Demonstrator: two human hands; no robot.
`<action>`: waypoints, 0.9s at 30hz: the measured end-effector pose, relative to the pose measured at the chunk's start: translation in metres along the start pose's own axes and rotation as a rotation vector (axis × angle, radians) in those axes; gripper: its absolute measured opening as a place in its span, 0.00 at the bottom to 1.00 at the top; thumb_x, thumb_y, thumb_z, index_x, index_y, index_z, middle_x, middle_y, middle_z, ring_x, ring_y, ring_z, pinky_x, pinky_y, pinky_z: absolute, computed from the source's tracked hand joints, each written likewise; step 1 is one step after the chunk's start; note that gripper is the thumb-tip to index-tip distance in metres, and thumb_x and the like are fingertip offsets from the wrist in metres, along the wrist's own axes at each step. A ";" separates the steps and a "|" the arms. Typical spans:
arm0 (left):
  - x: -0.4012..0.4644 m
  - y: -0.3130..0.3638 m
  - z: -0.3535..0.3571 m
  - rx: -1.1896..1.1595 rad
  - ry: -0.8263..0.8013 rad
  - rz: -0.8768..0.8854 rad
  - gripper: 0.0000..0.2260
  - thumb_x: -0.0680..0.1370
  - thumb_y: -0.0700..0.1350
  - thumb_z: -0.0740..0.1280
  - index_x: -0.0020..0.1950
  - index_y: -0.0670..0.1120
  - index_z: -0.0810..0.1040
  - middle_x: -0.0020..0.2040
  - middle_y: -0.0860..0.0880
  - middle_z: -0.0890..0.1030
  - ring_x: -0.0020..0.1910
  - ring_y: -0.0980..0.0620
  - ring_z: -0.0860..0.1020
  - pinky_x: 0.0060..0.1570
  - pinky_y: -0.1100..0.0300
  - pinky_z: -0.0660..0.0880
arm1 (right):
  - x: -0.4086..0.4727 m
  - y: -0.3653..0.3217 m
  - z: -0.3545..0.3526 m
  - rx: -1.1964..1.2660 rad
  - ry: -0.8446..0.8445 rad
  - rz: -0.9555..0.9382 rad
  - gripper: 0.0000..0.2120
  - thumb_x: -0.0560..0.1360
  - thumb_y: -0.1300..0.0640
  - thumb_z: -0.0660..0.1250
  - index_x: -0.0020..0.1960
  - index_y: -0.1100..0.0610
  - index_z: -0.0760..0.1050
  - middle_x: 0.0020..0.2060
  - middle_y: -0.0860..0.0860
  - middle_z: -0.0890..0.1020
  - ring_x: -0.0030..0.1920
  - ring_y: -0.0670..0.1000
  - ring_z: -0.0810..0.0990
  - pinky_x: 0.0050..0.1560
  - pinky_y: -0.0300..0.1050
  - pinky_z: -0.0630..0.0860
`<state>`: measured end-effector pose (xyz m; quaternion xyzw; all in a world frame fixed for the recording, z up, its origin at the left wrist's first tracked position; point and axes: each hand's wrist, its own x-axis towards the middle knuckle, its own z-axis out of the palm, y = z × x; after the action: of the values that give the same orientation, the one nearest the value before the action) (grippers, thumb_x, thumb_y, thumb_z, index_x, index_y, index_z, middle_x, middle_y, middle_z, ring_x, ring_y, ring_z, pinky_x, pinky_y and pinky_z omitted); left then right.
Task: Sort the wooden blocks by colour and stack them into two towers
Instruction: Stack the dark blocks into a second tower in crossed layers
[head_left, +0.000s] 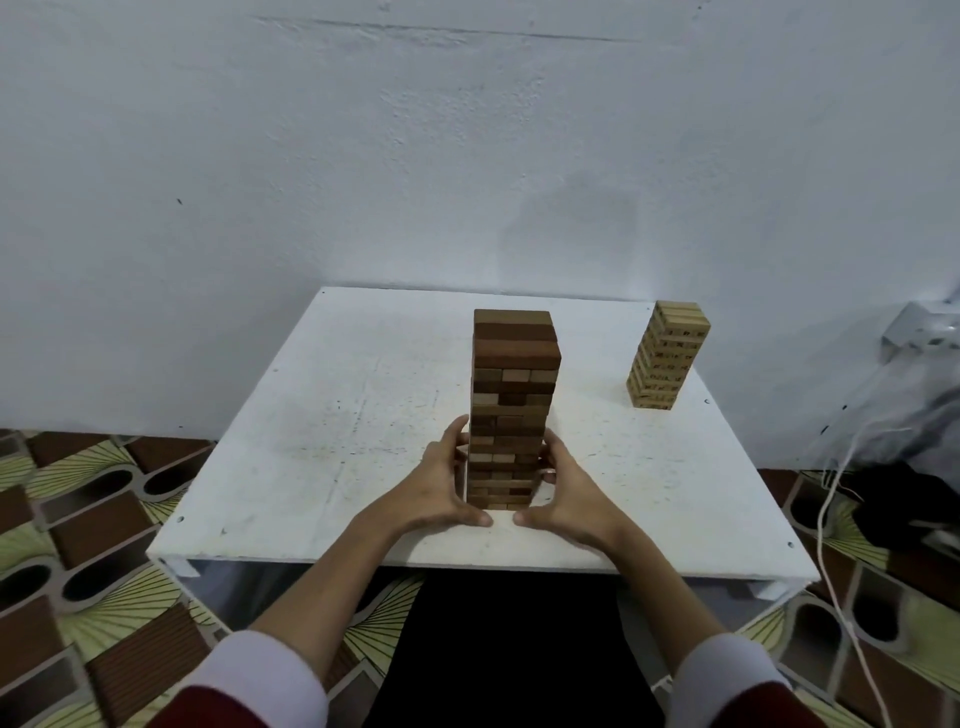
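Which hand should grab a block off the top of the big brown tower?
Probably either: left hand and right hand both press the dark tower low down, equally far from its top. No clear winner.

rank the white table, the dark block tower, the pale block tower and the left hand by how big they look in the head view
1. white table
2. dark block tower
3. left hand or pale block tower: they look alike, and the hand is nearer.
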<state>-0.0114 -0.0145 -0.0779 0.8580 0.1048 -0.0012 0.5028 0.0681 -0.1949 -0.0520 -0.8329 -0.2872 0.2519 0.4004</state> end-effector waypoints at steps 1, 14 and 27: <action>0.001 -0.002 0.001 0.005 0.011 0.002 0.53 0.60 0.48 0.82 0.75 0.58 0.50 0.66 0.52 0.67 0.63 0.54 0.69 0.63 0.58 0.70 | 0.002 0.000 0.001 -0.003 0.007 -0.006 0.51 0.65 0.57 0.78 0.76 0.51 0.47 0.70 0.46 0.66 0.58 0.42 0.68 0.58 0.34 0.65; 0.005 -0.011 0.008 -0.137 0.087 -0.008 0.53 0.55 0.46 0.80 0.71 0.65 0.54 0.62 0.46 0.70 0.61 0.48 0.74 0.55 0.46 0.78 | 0.011 0.002 0.006 0.134 0.003 -0.075 0.50 0.62 0.66 0.78 0.74 0.52 0.52 0.58 0.48 0.72 0.52 0.44 0.75 0.43 0.27 0.74; 0.000 -0.006 0.002 -0.236 0.019 0.038 0.56 0.58 0.44 0.82 0.74 0.59 0.49 0.68 0.49 0.66 0.67 0.50 0.70 0.60 0.49 0.76 | 0.012 0.003 -0.002 0.234 -0.074 -0.099 0.54 0.62 0.70 0.77 0.76 0.53 0.46 0.64 0.51 0.68 0.50 0.41 0.78 0.39 0.28 0.75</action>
<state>-0.0121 -0.0134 -0.0836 0.7946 0.0929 0.0289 0.5993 0.0784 -0.1891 -0.0556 -0.7555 -0.3111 0.2942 0.4959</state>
